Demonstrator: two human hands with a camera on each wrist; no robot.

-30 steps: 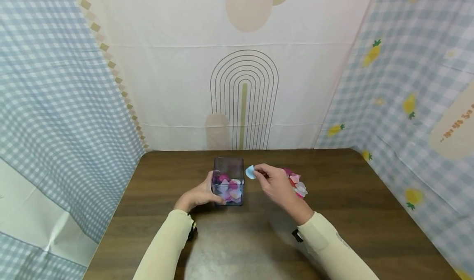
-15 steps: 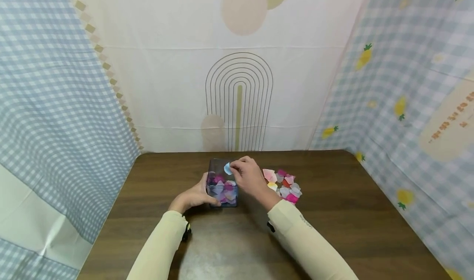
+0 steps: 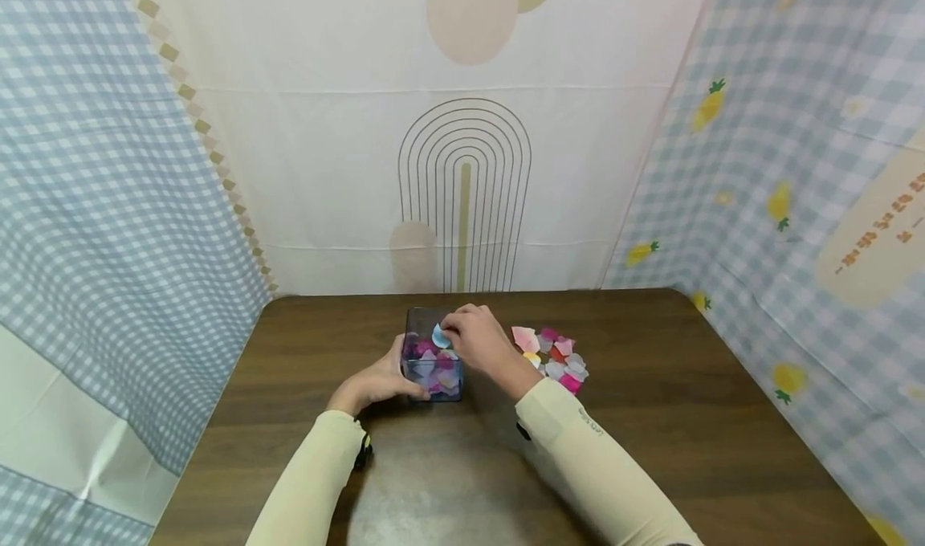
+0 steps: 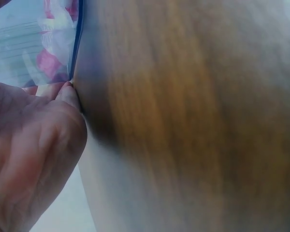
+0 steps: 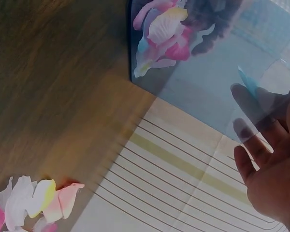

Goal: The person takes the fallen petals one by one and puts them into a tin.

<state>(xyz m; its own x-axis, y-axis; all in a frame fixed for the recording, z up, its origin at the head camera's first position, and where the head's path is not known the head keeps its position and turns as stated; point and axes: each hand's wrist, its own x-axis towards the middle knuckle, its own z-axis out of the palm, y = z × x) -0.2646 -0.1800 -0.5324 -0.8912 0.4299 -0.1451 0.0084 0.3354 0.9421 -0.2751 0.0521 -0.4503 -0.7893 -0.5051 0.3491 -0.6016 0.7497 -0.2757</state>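
A clear bluish plastic box [image 3: 421, 318] stands on the table, with pink, white and magenta petals [image 3: 438, 379] at its bottom. My left hand [image 3: 379, 380] grips the box's left side, thumb across the near face; in the left wrist view the left hand [image 4: 34, 150] lies against its wall. My right hand [image 3: 480, 342] pinches a light blue petal [image 3: 439, 336] at the box's top opening. Through the clear wall [image 5: 198, 92] in the right wrist view, the right hand's [image 5: 275, 159] fingertips and the blue petal [image 5: 250, 83] show inside the box.
A loose pile of pink, white, yellow, red and magenta petals [image 3: 554, 369] lies on the brown wooden table [image 3: 672, 417], right of the box. A printed cloth [image 3: 347, 169] hangs behind the table, with checked cloth [image 3: 751, 152] at the sides.
My right hand has carried the blue petal leftward from beside the box to over its opening, then slightly down into it. The left hand keeps its grip on the box.
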